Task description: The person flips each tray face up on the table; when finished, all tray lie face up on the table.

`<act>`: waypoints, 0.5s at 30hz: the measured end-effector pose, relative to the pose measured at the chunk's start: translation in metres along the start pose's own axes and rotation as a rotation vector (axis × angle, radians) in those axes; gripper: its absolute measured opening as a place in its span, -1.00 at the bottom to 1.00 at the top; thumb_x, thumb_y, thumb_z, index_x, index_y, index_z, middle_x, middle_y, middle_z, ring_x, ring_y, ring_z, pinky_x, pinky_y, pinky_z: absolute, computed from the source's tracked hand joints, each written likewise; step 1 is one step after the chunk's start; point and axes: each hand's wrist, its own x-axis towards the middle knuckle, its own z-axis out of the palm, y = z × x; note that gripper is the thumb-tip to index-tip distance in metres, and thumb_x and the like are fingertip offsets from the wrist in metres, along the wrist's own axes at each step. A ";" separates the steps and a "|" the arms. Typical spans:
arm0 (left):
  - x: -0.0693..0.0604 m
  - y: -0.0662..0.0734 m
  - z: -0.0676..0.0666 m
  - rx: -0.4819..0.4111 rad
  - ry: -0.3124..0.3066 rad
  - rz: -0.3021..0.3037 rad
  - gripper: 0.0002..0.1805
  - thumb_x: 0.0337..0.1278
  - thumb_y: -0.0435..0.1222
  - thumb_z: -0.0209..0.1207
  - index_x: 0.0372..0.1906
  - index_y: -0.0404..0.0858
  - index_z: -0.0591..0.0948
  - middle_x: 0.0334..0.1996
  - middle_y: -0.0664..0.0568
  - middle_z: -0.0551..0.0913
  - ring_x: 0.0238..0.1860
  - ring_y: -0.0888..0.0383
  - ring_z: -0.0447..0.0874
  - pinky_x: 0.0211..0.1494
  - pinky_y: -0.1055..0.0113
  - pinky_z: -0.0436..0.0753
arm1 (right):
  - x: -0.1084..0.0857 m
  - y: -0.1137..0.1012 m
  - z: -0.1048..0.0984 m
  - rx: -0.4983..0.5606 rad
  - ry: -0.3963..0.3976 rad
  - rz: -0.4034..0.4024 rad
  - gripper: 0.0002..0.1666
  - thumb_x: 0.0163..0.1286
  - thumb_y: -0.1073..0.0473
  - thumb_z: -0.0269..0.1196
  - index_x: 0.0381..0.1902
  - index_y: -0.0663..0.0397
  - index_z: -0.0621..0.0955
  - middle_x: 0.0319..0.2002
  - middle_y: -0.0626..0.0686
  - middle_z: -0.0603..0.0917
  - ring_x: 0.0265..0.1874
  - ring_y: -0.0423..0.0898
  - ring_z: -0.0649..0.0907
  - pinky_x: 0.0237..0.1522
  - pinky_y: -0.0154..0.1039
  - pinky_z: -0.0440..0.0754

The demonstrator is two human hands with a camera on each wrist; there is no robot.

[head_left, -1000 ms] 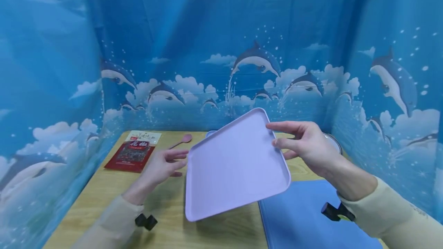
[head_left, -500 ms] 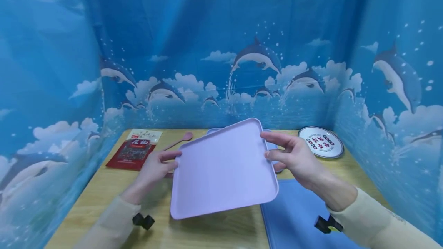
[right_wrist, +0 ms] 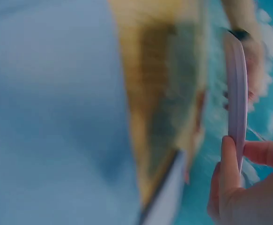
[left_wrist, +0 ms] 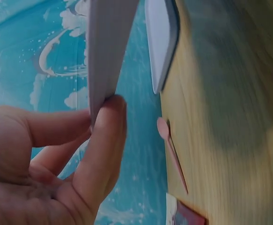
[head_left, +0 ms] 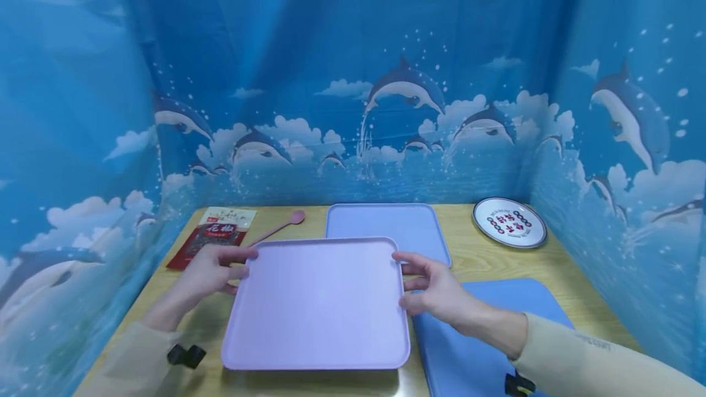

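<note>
A shallow lilac tray [head_left: 320, 305] with rounded corners is held above the wooden table, its inner face toward the head camera. My left hand [head_left: 212, 274] pinches its left edge near the far corner. In the left wrist view, thumb and fingers [left_wrist: 103, 140] lie on either side of the tray's rim. On the opposite edge, my right hand [head_left: 436, 290] grips the tray between thumb and fingers. The right wrist view shows the tray [right_wrist: 237, 93] edge-on between those fingertips. A shadow under the tray shows that it is off the table.
Behind it lies a second lilac-blue tray [head_left: 386, 225]. A blue mat [head_left: 496, 336] covers the front right. A round printed plate [head_left: 510, 223] sits at the back right. At the back left are a pink spoon [head_left: 281, 225] and a red spice packet [head_left: 212, 231]. Dolphin-print curtains [head_left: 353, 78] surround the table.
The lilac tray has moved left and down and levelled out from its slant. My left hand has come to grip its left edge. The second tray and the plate are now uncovered.
</note>
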 end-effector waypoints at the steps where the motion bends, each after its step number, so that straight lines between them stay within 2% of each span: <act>1: -0.002 -0.001 -0.002 0.003 -0.010 -0.017 -0.45 0.51 -0.36 0.34 0.51 -0.34 0.64 0.50 -0.39 0.63 0.15 0.00 0.84 -0.02 0.03 0.98 | 0.000 0.005 0.004 0.002 -0.010 0.008 0.17 0.22 0.50 0.42 0.78 0.19 0.27 0.50 0.45 0.50 0.07 -0.02 0.80 -0.04 -0.04 0.95; 8: -0.011 -0.014 -0.011 0.012 -0.074 -0.104 -0.44 0.47 -0.40 0.33 0.50 -0.39 0.63 0.46 -0.42 0.65 0.12 0.01 0.86 0.01 -0.02 0.97 | 0.004 0.031 0.024 0.047 -0.064 0.030 0.36 0.08 0.60 0.45 0.81 0.24 0.13 0.43 0.46 0.54 -0.06 -0.01 0.84 -0.05 -0.03 0.96; 12: -0.013 -0.025 -0.011 0.025 -0.100 -0.147 -0.43 0.44 -0.39 0.33 0.50 -0.37 0.64 0.44 -0.39 0.67 0.09 0.05 0.85 0.02 0.02 0.97 | 0.008 0.041 0.033 0.025 -0.062 0.039 0.39 0.01 0.64 0.44 0.81 0.24 0.14 0.32 0.41 0.60 -0.15 -0.03 0.84 -0.13 -0.12 0.95; 15: -0.016 -0.033 -0.009 0.045 -0.095 -0.181 -0.45 0.43 -0.41 0.33 0.47 -0.33 0.67 0.41 -0.36 0.70 0.05 0.08 0.82 -0.01 0.06 0.95 | 0.009 0.049 0.041 -0.007 -0.057 0.040 0.46 -0.07 0.67 0.43 0.81 0.31 0.08 0.24 0.38 0.60 -0.23 -0.05 0.82 -0.20 -0.18 0.93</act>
